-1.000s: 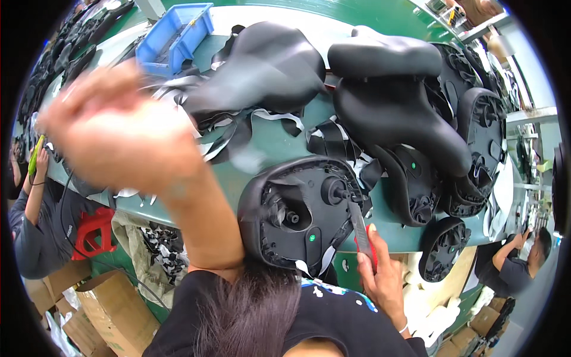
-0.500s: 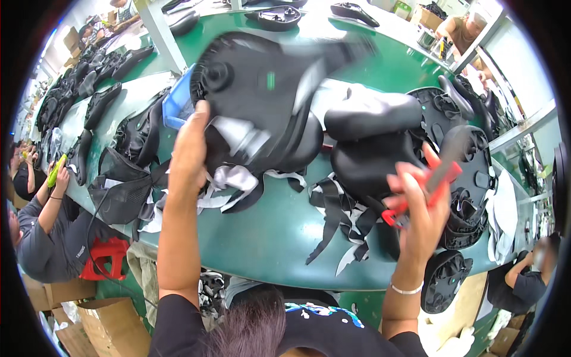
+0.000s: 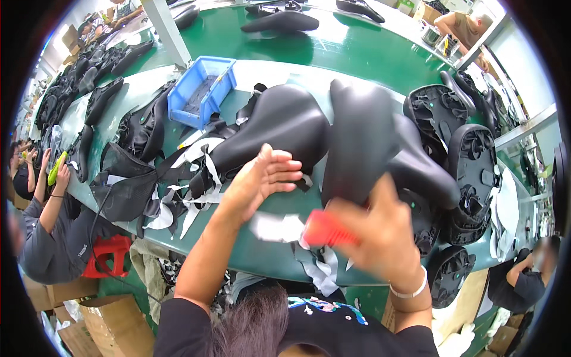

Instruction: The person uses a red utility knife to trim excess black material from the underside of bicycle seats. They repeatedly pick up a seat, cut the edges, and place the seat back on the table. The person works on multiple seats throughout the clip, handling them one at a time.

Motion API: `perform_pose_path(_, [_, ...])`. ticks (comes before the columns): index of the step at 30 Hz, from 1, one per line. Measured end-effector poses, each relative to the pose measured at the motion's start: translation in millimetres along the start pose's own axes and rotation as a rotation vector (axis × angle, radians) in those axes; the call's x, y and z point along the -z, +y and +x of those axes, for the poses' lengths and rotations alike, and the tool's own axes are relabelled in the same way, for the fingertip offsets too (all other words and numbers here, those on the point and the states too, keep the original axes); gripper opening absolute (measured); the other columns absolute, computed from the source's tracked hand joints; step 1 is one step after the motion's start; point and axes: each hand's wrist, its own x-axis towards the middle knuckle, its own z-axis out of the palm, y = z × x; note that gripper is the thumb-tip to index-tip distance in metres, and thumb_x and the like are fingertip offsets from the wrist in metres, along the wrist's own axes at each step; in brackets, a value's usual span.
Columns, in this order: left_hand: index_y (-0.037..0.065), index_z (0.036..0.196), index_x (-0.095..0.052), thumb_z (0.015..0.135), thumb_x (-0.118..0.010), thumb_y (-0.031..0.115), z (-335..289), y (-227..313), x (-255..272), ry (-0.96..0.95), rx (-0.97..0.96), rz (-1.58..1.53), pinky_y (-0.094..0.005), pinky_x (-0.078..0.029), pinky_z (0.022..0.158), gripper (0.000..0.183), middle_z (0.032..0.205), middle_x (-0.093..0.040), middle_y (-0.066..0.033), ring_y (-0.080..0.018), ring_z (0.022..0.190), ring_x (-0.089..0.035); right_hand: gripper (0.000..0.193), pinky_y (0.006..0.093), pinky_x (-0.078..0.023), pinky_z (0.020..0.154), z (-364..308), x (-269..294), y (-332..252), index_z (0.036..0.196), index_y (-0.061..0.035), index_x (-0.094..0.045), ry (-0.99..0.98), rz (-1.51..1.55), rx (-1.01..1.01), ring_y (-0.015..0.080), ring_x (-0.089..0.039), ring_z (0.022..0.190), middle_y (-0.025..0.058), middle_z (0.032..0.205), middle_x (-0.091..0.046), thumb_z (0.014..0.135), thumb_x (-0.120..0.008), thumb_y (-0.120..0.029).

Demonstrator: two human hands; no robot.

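My left hand (image 3: 262, 178) is empty, its fingers stretched toward the right over the table. My right hand (image 3: 383, 232), smeared by motion, is closed around a red-handled bladed tool (image 3: 330, 229); a whitish blur hides its far end. Just beyond the right hand, a blurred black bicycle saddle (image 3: 357, 143) is tilted lengthwise, and I cannot tell whether the fingers touch it. A smooth black saddle (image 3: 279, 125) lies beyond my left hand. Another saddle (image 3: 425, 163) rests at the right, partly covered by the blurred one.
A blue bin (image 3: 202, 92) stands behind black and white fabric scraps (image 3: 190, 184). More saddles (image 3: 473, 178) are piled at the right, undersides showing. At the far green surface, a saddle (image 3: 279, 22) appears above its dark reflection. A person (image 3: 50, 238) works at the left.
My left hand has let go of the upturned saddle and come inward; a saddle now shows at the far green surface. My right hand has moved left and nearer with the tool.
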Motion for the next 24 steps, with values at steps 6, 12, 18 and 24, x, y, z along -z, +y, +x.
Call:
perform_pose_path(6, [0.001,0.132,-0.043,0.091,-0.06,0.032,-7,3,-6,-0.246,0.041,-0.051,-0.0324,-0.046,0.094,0.054,0.122,-0.054,-0.013,-0.0178,0.109,-0.056,0.026,0.0336,-0.05,0.056,-82,-21,-12,0.092,-0.0125,-0.064,-0.538,0.244,0.027,0.0222,-0.059,0.073,0.0057,0.091,-0.056,0.067,-0.07,-0.016])
perform_pose_path(12, [-0.001,0.123,-0.051,0.079,-0.072,0.027,-22,7,-11,-0.017,0.03,0.368,-0.0288,-0.049,0.085,0.056,0.11,-0.06,-0.0087,-0.0138,0.095,-0.059,0.036,0.0356,-0.052,0.067,-138,-21,14,0.113,-0.0014,-0.061,0.083,0.352,-0.597,0.0294,-0.063,0.074,0.0138,0.094,-0.064,0.079,-0.071,-0.007])
perform_pose_path(18, [-0.005,0.11,-0.058,0.075,-0.073,0.032,-7,29,-40,-0.004,-0.028,0.785,-0.03,-0.049,0.08,0.053,0.099,-0.063,-0.0124,-0.0168,0.086,-0.061,0.067,0.0341,-0.047,0.053,-94,-5,56,0.139,-0.0151,-0.043,-0.25,-0.126,0.039,0.024,-0.056,0.06,0.011,0.078,-0.054,0.075,-0.062,0.0])
perform_pose_path(24, [-0.005,0.108,-0.059,0.073,-0.07,0.032,-15,28,-36,0.141,0.037,0.818,-0.0309,-0.049,0.079,0.052,0.096,-0.065,-0.0138,-0.0179,0.083,-0.061,0.065,0.0431,-0.046,0.046,-145,-30,32,0.141,-0.0165,-0.04,-0.395,-0.064,-0.277,0.032,-0.055,0.051,0.0159,0.073,-0.051,0.08,-0.059,-0.004])
